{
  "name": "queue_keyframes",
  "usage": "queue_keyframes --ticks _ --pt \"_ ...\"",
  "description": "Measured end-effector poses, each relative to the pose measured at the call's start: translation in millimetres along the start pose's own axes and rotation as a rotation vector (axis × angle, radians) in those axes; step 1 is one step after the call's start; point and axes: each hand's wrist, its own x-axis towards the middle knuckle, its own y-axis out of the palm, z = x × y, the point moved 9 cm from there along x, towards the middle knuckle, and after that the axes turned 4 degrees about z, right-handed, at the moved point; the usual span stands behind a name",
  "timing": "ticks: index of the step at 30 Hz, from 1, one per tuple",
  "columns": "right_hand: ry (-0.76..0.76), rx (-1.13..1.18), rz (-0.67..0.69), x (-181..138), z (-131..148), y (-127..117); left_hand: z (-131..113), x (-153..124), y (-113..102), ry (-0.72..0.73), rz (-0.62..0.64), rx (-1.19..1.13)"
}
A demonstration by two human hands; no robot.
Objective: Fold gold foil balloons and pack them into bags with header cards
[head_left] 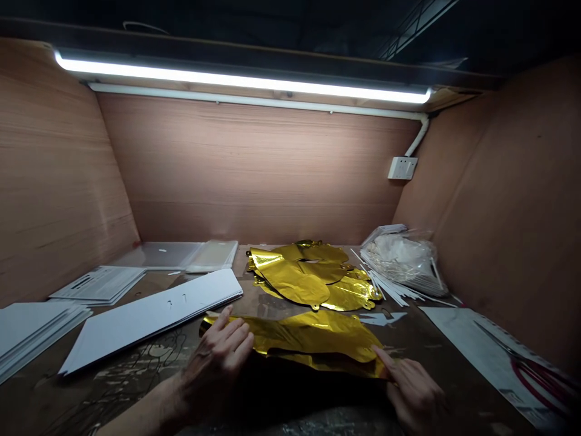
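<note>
A flat, uninflated gold foil balloon stretches between my two hands just above the near part of the table. My left hand is closed on its left end, where the foil is folded. At the right end, my right hand pinches the edge between thumb and fingers. The lower edge of the foil hangs slightly apart in layers, with dark shadow beneath. Just beyond it lies a loose pile of similar gold foil balloons, some with small tabs with holes.
White card stacks lie to the left, with clear plastic sleeves behind. At the right are a plastic bag of white sticks, loose white sticks, and red-handled scissors on a sheet. Wooden panels enclose the table.
</note>
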Motion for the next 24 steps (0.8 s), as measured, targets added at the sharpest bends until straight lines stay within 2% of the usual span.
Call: queue_keyframes --ticks 3,7,11,15,20,24 --pt "-0.007 0.013 0.074 2 4 10 -7 -21 4 0.067 -0.063 -0.006" --pt "0.009 0.051 0.098 13 11 11 -3 -46 14 0.058 -0.098 -0.041" --pt "0.088 0.113 0.003 26 13 -3 0 -58 19 0.074 -0.089 -0.036" --pt "0.130 0.127 -0.118 28 15 -12 -5 -56 28 0.046 0.027 0.065" --pt "-0.005 0.167 -0.138 24 29 -5 -18 -53 37 0.012 -0.003 0.188" --pt "-0.189 0.072 -0.167 7 32 2 -20 -58 51 0.056 -0.006 0.195"
